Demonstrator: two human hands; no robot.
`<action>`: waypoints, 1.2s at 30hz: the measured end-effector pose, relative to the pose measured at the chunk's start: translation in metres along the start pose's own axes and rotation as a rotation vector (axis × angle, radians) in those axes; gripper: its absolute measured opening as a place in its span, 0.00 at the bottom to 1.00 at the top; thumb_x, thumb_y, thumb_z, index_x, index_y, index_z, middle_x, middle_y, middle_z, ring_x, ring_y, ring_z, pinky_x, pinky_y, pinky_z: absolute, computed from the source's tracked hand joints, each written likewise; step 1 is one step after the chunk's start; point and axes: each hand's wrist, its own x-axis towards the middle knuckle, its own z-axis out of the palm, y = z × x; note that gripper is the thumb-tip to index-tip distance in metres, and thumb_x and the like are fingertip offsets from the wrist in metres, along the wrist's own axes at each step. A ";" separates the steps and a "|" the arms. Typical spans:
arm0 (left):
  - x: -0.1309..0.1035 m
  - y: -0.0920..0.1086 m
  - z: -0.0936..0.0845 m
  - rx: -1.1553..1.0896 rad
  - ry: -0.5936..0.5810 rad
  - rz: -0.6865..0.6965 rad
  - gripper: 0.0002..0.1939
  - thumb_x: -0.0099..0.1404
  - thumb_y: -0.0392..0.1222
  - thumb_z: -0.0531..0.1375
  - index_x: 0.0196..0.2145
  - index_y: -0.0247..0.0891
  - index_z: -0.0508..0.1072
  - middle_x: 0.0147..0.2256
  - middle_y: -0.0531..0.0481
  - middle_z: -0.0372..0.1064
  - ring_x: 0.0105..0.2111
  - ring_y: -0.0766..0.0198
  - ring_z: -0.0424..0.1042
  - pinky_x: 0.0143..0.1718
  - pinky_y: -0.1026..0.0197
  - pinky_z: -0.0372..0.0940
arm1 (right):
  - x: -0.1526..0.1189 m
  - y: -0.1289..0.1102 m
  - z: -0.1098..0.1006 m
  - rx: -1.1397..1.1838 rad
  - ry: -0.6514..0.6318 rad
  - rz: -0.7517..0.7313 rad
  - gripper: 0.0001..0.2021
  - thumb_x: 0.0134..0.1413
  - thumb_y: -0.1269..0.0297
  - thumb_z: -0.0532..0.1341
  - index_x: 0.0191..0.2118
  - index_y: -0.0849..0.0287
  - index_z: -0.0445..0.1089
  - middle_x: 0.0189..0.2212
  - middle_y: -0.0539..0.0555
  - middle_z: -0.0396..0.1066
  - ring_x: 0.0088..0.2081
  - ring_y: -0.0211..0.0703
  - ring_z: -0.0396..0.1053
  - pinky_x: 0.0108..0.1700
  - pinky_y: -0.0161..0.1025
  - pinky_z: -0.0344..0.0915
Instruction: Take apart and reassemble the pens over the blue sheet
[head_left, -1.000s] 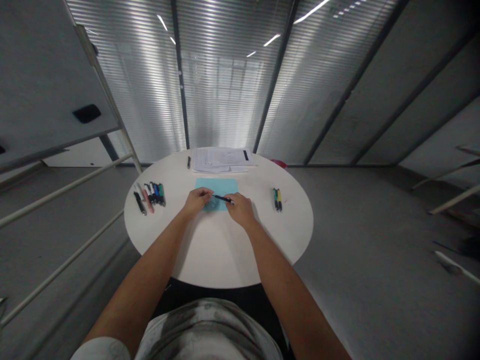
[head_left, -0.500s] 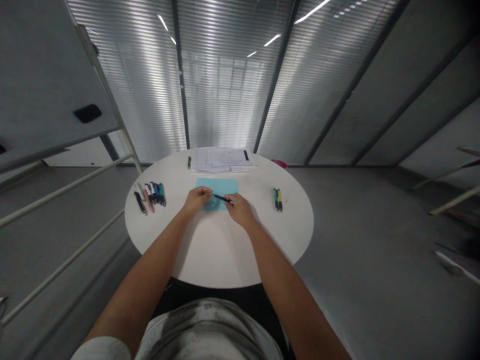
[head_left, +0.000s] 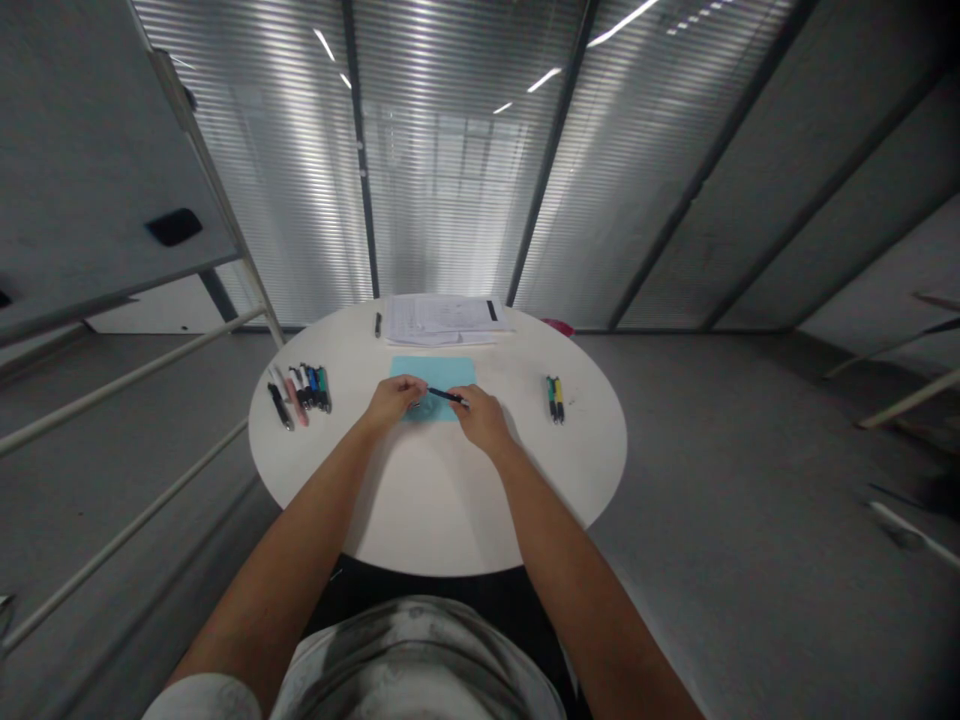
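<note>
A dark pen (head_left: 444, 395) is held between my two hands above a light blue sheet (head_left: 450, 370) on the round white table. My left hand (head_left: 395, 398) pinches the pen's left end. Its right end is in the closed fingers of my right hand (head_left: 480, 413). Something small and shiny shows under the fingers of my left hand, too small to make out.
Several pens (head_left: 300, 388) lie at the left of the white table (head_left: 442, 510). Two pens (head_left: 555, 398), green and yellow, are at the right. Behind the blue sheet lie a stack of papers (head_left: 442, 320) and a dark pen (head_left: 378, 324). A whiteboard stand (head_left: 135, 390) rises at the left.
The pen between my hands has tilted slightly toward level, its left end now right at my left fingertips. Otherwise my hands have hardly moved.
</note>
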 end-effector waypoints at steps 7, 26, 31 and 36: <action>-0.002 0.003 -0.001 -0.061 -0.008 0.001 0.14 0.48 0.47 0.67 0.29 0.34 0.76 0.27 0.45 0.69 0.24 0.67 0.63 0.25 0.63 0.57 | 0.001 0.002 0.004 0.075 -0.072 -0.031 0.13 0.62 0.63 0.53 0.49 0.51 0.71 0.43 0.51 0.74 0.45 0.40 0.70 0.50 0.37 0.63; -0.007 -0.001 -0.012 0.693 -0.037 0.274 0.11 0.48 0.48 0.67 0.25 0.41 0.72 0.23 0.47 0.66 0.33 0.53 0.67 0.39 0.57 0.56 | 0.004 -0.003 0.005 0.068 0.046 0.029 0.10 0.59 0.65 0.55 0.45 0.52 0.70 0.41 0.51 0.74 0.43 0.42 0.70 0.47 0.39 0.64; -0.003 -0.004 -0.009 0.789 -0.079 0.309 0.11 0.51 0.48 0.66 0.24 0.40 0.71 0.26 0.45 0.69 0.31 0.54 0.68 0.37 0.57 0.57 | 0.003 -0.003 0.004 0.060 0.033 0.035 0.10 0.59 0.65 0.55 0.44 0.52 0.70 0.41 0.51 0.74 0.42 0.42 0.70 0.46 0.38 0.64; -0.001 -0.008 -0.012 0.724 -0.034 0.234 0.08 0.56 0.46 0.62 0.32 0.41 0.72 0.26 0.49 0.70 0.26 0.62 0.66 0.32 0.61 0.57 | 0.002 -0.004 0.002 0.047 0.021 0.055 0.10 0.59 0.65 0.55 0.45 0.52 0.70 0.41 0.51 0.74 0.43 0.42 0.70 0.46 0.38 0.63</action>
